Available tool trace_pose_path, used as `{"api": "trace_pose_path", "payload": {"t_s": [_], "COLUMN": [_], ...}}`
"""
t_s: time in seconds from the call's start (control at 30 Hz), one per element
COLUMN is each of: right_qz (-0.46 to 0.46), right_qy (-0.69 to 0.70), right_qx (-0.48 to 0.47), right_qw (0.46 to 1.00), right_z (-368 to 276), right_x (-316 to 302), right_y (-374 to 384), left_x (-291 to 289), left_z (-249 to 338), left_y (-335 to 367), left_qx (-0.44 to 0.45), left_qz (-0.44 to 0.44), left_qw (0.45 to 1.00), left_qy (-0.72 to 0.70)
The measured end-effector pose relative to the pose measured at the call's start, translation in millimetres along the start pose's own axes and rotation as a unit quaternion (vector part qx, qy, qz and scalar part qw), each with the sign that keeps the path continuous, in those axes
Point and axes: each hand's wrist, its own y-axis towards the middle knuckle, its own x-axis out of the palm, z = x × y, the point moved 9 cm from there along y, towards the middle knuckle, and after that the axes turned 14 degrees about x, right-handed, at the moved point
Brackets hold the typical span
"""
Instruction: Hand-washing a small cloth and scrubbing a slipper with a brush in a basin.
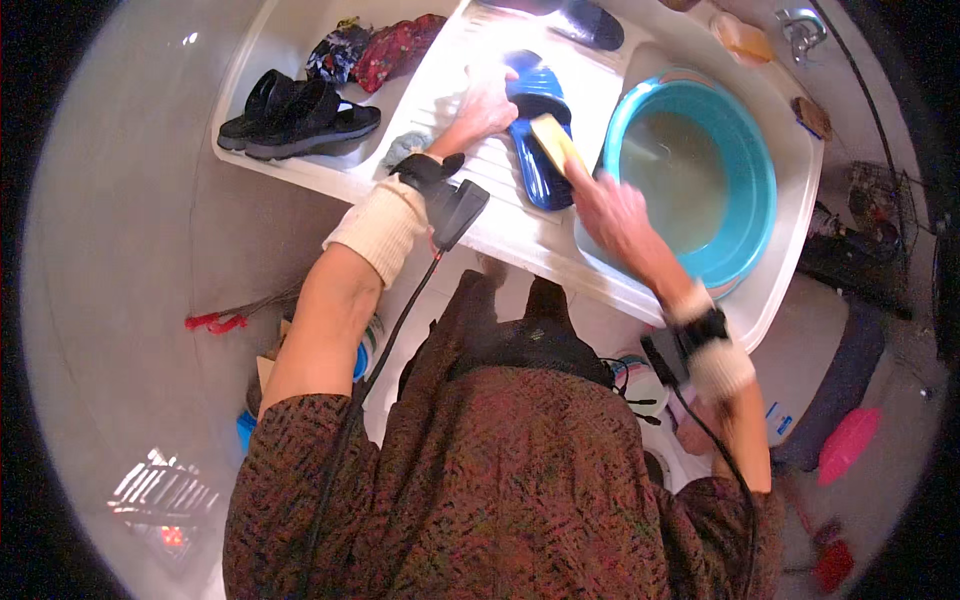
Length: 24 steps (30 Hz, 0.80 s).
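A blue slipper [545, 183] lies on the ribbed washboard [470, 158] of a white laundry sink. My left hand [488, 104] is closed on the slipper's upper part; some of its fingers are hidden. In my right hand [612, 208] is a scrubbing brush [551, 138] with a pale yellow back, laid against the slipper near its strap. That hand is slightly blurred, and the brush's bristles are out of sight. Just right of the slipper stands a turquoise basin [748, 190] holding cloudy water.
Black sandals [300, 118] rest in the sink's left compartment, beside a red patterned cloth [398, 52]. At the far edge is another dark slipper [588, 24]. A soap bar [740, 38], a faucet [802, 32] and a small brown brush [811, 118] are at the far right.
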Motion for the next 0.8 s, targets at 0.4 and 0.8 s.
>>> {"api": "trace_pose_path", "payload": {"t_s": [0.4,0.8], "right_qz": [-0.039,-0.134], "right_qy": [0.006,-0.032], "right_qx": [0.008,0.036], "right_qw": [0.999,0.990], "right_z": [-16,-10], "right_x": [16,29], "right_y": [-4,-38], "left_x": [2,0], "left_z": [-13,-15], "left_y": [-7,-16], "left_qx": [-0.075,-0.125], "left_qz": [0.021,0.022], "left_qw": [0.991,0.960], "left_qy": [-0.107,-0.249]}}
